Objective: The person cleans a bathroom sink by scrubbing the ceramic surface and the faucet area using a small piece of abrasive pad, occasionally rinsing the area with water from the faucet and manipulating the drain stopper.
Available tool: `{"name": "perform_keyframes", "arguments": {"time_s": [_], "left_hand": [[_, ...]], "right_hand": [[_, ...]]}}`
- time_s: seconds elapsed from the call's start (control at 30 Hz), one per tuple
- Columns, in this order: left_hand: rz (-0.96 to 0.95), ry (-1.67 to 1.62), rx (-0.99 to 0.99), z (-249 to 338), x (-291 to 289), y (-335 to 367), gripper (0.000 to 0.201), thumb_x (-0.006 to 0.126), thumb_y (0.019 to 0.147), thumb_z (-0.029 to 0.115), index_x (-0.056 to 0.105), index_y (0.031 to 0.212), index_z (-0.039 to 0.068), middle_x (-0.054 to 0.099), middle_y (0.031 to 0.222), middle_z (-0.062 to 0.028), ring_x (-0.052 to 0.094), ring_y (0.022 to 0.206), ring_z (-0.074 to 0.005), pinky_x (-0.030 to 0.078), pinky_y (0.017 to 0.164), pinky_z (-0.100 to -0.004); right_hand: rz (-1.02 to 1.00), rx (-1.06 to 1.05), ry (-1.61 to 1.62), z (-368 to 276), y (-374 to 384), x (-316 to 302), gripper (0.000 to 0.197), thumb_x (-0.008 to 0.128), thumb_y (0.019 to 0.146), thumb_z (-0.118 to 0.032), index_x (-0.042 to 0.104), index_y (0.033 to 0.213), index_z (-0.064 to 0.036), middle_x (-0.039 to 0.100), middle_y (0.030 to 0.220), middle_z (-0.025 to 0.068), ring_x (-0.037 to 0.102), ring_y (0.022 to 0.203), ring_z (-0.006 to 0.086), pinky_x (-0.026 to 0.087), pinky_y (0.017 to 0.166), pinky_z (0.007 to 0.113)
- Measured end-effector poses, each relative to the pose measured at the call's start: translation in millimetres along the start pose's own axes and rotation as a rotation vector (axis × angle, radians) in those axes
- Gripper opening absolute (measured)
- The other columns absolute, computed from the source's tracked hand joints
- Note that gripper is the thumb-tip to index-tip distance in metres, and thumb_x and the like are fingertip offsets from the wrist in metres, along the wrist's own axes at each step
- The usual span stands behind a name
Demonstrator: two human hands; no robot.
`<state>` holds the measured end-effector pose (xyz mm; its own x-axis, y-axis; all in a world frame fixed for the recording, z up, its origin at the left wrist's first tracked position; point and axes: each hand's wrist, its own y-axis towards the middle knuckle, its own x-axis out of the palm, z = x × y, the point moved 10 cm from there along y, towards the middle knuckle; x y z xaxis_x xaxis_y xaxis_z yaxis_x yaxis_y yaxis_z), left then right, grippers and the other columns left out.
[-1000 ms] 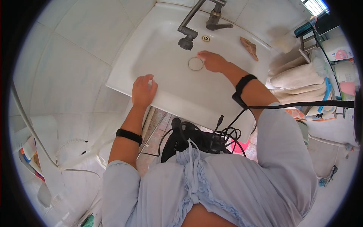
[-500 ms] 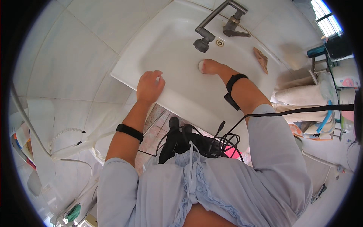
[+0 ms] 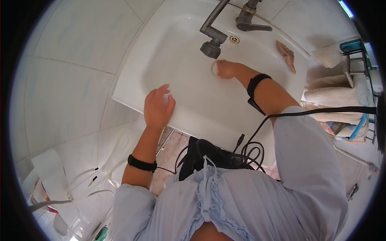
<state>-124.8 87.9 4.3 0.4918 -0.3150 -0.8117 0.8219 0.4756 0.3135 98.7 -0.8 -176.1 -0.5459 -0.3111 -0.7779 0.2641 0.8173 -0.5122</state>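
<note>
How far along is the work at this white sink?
Done: little shows; the sink basin looks plain white with no water running from the spout. In hand: the right hand is down at the drain under the spout, fingers hidden, while the left hand rests flat on the front rim. Left: a brown scrap lies on the far ledge, untouched.

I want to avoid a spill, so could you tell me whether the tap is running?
Off, it seems: no stream falls from the spout, and the basin holds no pooled water.
</note>
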Motion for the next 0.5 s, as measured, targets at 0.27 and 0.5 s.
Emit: {"name": "perform_keyframes", "arguments": {"time_s": [0.27, 0.5], "left_hand": [[0.026, -0.018, 0.038, -5.7, -1.5, 3.2, 0.021, 0.056, 0.075, 0.011, 0.055, 0.095, 0.009, 0.059, 0.082, -0.0037, 0.054, 0.084, -0.0243, 0.042, 0.075, -0.0369], [0.037, -0.010, -0.013, -9.3, -1.6, -0.1, 0.020, 0.057, 0.074, 0.013, 0.057, 0.094, 0.010, 0.059, 0.081, -0.0045, 0.054, 0.084, -0.0247, 0.043, 0.075, -0.0374]], "right_hand": [[0.083, 0.066, 0.048, -6.6, -20.6, -27.7, 0.037, 0.058, 0.075, -0.024, 0.047, 0.100, 0.0010, 0.054, 0.098, 0.0210, 0.055, 0.086, 0.0356, 0.045, 0.077, 0.037], [0.308, 0.003, -0.004, -11.1, -43.8, -49.2, 0.057, 0.070, 0.065, -0.028, 0.046, 0.115, -0.0146, 0.044, 0.109, 0.0134, 0.045, 0.100, 0.0339, 0.043, 0.082, 0.043]]}}
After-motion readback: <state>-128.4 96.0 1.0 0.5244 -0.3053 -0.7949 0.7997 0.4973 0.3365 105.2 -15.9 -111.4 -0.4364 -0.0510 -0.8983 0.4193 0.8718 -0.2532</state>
